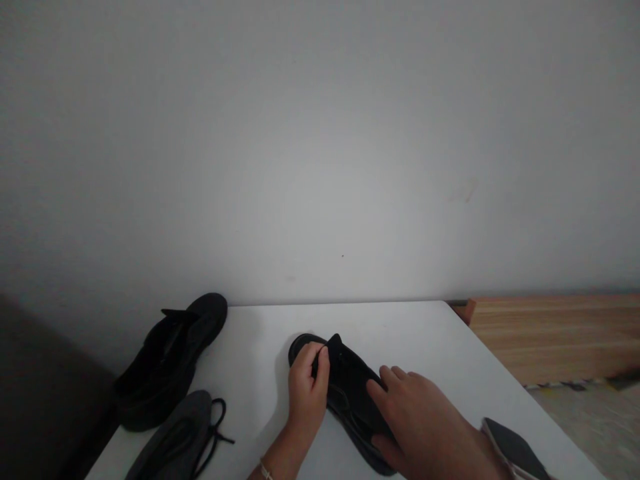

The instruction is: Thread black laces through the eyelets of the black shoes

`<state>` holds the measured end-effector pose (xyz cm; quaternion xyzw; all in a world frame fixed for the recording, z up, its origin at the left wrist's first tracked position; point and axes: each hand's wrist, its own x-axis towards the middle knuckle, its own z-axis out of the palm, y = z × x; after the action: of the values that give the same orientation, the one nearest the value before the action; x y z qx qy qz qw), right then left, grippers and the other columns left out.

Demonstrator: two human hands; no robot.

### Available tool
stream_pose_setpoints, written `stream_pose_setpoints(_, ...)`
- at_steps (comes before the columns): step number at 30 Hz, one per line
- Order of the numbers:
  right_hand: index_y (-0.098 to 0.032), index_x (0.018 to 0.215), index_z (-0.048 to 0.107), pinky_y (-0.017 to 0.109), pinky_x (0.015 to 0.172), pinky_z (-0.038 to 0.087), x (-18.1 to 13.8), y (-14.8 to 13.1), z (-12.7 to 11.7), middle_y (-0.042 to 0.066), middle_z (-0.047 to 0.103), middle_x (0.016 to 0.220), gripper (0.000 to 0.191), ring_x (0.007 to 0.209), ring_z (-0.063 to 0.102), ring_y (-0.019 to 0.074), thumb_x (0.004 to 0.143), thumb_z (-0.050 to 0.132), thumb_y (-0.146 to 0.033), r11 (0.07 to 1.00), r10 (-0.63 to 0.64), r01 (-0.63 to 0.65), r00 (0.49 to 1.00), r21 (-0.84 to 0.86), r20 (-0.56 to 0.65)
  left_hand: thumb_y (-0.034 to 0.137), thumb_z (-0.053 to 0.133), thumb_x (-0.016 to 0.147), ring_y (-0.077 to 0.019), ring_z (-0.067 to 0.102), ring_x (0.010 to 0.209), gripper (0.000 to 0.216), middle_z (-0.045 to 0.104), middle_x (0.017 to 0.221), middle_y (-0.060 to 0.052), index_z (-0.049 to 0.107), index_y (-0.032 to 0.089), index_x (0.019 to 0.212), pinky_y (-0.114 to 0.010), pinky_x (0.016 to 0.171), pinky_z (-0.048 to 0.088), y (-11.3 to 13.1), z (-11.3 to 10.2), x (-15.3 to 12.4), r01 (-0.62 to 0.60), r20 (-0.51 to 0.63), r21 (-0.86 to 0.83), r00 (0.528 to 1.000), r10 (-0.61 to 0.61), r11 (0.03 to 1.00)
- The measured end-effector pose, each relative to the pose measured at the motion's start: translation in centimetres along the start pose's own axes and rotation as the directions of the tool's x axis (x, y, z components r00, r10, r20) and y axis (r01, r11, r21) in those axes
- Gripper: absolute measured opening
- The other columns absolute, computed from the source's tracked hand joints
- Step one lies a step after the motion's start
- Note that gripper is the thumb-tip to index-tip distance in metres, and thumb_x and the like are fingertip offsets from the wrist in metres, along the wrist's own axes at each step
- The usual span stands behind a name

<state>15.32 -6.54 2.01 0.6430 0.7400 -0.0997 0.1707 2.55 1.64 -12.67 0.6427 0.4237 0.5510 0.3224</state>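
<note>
Pale grey wall (pixel 320 133) fills most of your head view, and a white table (pixel 430 340) butts against it.

Your left hand (pixel 307 390) sits at the middle of the near edge. Its thumb and fingertips are pinched shut on the raised tongue of a black shoe (pixel 350 393), which lies flat on the table with its toe pointing away from you. Your right hand (pixel 425 430) is just right of the left. It covers the shoe's heel end, with the fingers spread loosely over the top and the thumb curled under the near side, so it grips the shoe lightly.

Well to the left of your left hand lies a second black shoe (pixel 170 360). Nearer you lies a flat grey piece (pixel 175 440) with a black lace (pixel 216 427) touching it. Right of your right hand, a dark phone (pixel 515 453) lies at the table's edge. Beyond it is a wooden surface (pixel 555 333).
</note>
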Motion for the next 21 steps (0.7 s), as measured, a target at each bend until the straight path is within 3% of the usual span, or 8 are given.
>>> stream_pose_setpoints(5,-0.015,0.105,0.070,0.037,0.076,0.052,1.0,0.3,1.0,0.014,0.072,0.105,0.022,0.094,0.071,0.0311,0.086,0.059,-0.011,0.992,-0.004,0.008,0.999,0.128,-0.034,0.032,0.046,0.098,-0.0188,0.058,0.074,0.028,0.060,0.076,-0.003,0.060,0.018,0.079,-0.027,0.070,0.045,-0.3,0.0,0.0,-0.011,-0.018,-0.034,1.000,0.010,0.999)
stream_pose_setpoints(10,-0.016,0.092,0.073,0.030,0.071,0.049,1.3,0.9,2.4,0.010,0.074,0.098,0.024,0.088,0.072,0.0256,0.086,0.052,-0.004,0.982,-0.015,0.028,0.997,0.184,-0.072,0.032,0.046,0.099,-0.0179,0.056,0.072,0.029,0.057,0.074,-0.002,0.057,0.018,0.076,-0.026,0.068,0.044,-0.3,0.3,-0.2,-0.002,-0.041,-0.050,0.999,0.000,0.999)
stream_pose_setpoints(21,-0.014,0.095,0.074,0.029,0.067,0.049,3.2,-1.0,2.8,0.011,0.075,0.095,0.032,0.084,0.073,0.0254,0.087,0.047,0.002,0.992,-0.098,0.109,0.983,0.065,-0.158,0.031,0.045,0.099,-0.0171,0.054,0.070,0.029,0.056,0.073,-0.002,0.058,0.018,0.076,-0.026,0.066,0.043,-0.4,0.4,-0.3,-0.013,-0.061,-0.078,0.998,0.008,0.997)
